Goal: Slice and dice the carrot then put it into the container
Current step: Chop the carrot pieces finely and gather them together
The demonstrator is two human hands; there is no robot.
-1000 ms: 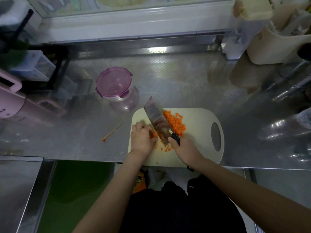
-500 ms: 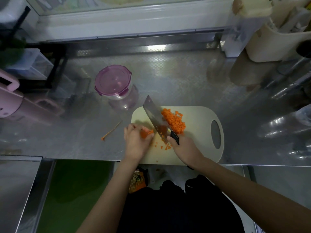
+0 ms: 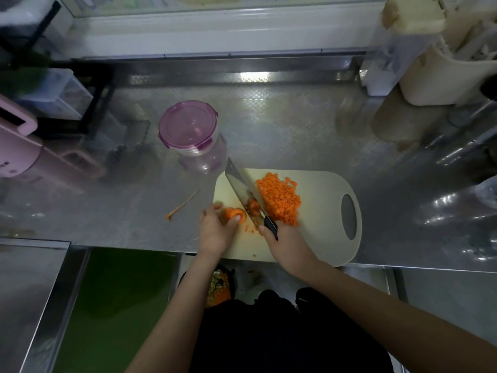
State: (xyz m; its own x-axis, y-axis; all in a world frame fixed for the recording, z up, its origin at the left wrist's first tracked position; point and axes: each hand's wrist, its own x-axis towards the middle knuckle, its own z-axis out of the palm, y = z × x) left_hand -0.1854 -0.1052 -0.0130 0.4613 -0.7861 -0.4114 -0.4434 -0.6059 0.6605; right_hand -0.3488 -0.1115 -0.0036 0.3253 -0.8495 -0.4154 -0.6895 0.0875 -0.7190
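A cream cutting board [image 3: 317, 243] lies at the steel counter's front edge. A heap of diced carrot [image 3: 279, 200] covers its far middle. My left hand [image 3: 215, 230] grips a stub of carrot [image 3: 231, 213] at the board's left edge. My right hand [image 3: 289, 243] is shut on the black handle of a cleaver [image 3: 242, 188], whose blade slants up and to the left between the stub and the heap. Behind the board stands a clear round container [image 3: 191, 133] with its purple lid on.
A thin carrot tail [image 3: 180, 205] lies on the counter left of the board. Pink appliances [image 3: 18, 146] sit at the left, a cream utensil holder [image 3: 443, 74] at the back right. A bin of scraps [image 3: 219, 286] shows below the counter edge.
My left hand has drawn the carrot stub leftward, away from the blade, and lifted it into view. The cleaver stays in about the same place, with a few small pieces left beside it.
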